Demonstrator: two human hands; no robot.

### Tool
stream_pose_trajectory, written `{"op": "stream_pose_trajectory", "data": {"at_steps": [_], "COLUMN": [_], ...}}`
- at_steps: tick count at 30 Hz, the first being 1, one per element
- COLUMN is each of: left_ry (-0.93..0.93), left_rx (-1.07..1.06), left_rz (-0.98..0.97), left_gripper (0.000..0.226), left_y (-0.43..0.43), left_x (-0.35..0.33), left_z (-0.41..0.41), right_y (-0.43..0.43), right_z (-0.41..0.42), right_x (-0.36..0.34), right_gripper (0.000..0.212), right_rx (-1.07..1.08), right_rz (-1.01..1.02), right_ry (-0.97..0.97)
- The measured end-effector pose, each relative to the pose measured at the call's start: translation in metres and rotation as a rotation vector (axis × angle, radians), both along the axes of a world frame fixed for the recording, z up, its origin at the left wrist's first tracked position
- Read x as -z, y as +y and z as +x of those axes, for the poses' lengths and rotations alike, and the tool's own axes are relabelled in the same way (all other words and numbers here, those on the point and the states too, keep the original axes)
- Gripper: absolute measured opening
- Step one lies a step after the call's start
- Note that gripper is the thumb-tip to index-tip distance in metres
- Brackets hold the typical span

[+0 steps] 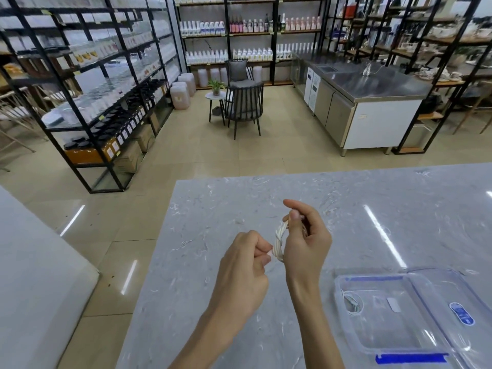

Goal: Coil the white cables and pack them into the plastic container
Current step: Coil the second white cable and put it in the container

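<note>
Held up between both hands so its loops stay bunched, one white cable point(279, 242): right hand point(306, 239) grips the coil, left hand point(246, 262) pinches the loose end, likely to bind it. Right of the hands, open container point(346, 331), one coil point(352, 302) already inside.

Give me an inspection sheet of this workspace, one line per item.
Surface: grey marble-look table, glossy with light reflections.
Job's things: clear plastic container with blue clips, open, at the right; one coiled white cable lies inside it.
Clutter: nothing seen on the table.
Grippers: left hand pinches the cable end; right hand holds the coil.
Cables: white cable coil held above the table between both hands, its end wrapped round the loops.
Surroundings: shelves of bottles, chairs, steel counter.
</note>
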State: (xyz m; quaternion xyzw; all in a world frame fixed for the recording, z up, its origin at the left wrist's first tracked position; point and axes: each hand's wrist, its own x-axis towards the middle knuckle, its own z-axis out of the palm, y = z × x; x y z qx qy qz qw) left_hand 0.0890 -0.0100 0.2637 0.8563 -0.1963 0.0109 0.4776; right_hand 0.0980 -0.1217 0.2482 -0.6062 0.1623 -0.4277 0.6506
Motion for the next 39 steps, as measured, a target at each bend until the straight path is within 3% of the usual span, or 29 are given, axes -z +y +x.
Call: {"op": "stream_pose_trajectory", "data": {"at_steps": [4,9,11,13,15,18,20,22,26,29,31,33,36,39], "left_ry": [-0.205,-0.378,-0.291,0.031,0.296,0.175,0.02,-0.087,-0.167,-0.129,-0.096,-0.095,-0.162,-0.254], "left_rx": [0.09,0.185,0.176,0.263,0.292,0.147,0.059,0.001,0.091,0.224,0.27,0.263,0.175,0.077], "left_rz": [0.245,0.462,0.388,0.184,-0.041,-0.054,-0.007,0.029,-0.019,-0.061,-0.098,-0.114,-0.064,0.003], "left_gripper": [0.037,0.031,0.024,0.008,0.024,0.048,0.034,0.034,0.036,0.032,0.032,0.034,0.035,0.033], "left_y": [0.026,0.056,0.067,0.071,0.063,0.047,0.04,0.037,0.039,0.045,0.047,0.046,0.043,0.042], "left_x": [-0.015,-0.03,-0.029,-0.028,-0.026,-0.013,-0.007,-0.005,-0.001,-0.006,-0.009,-0.007,-0.004,-0.003], "left_z": [0.007,0.024,0.031,0.029,0.02,0.012,0.008,0.004,0.011,0.022,0.026,0.028,0.032,0.035], "right_y": [-0.006,-0.005,0.005,0.018,0.03,0.034,0.028,0.022,0.013,0.008,0.01,0.014,0.014,0.009], "right_z": [0.0,-0.004,-0.004,-0.006,-0.008,-0.01,-0.013,-0.018,-0.024,-0.027,-0.026,-0.025,-0.024,-0.027], "right_x": [-0.001,-0.005,-0.005,-0.002,0.0,-0.001,-0.004,-0.009,-0.014,-0.019,-0.018,-0.014,-0.004,0.002], "right_gripper": [0.027,0.023,0.023,0.026,0.031,0.031,0.022,0.009,0.009,0.042,0.063,0.05,0.021,0.032], "right_rx": [-0.231,-0.478,-0.439,-0.33,-0.261,-0.234,-0.291,-0.406,-0.684,-0.932,-0.994,-0.99,-0.932,-0.896], "right_rz": [-0.089,-0.063,-0.048,-0.083,-0.147,-0.176,-0.019,0.209,0.764,1.208,1.341,1.32,1.069,0.81], "right_ry": [0.057,0.123,0.109,0.095,0.079,0.078,0.104,0.119,0.103,0.136,0.126,0.124,0.178,0.238]}}
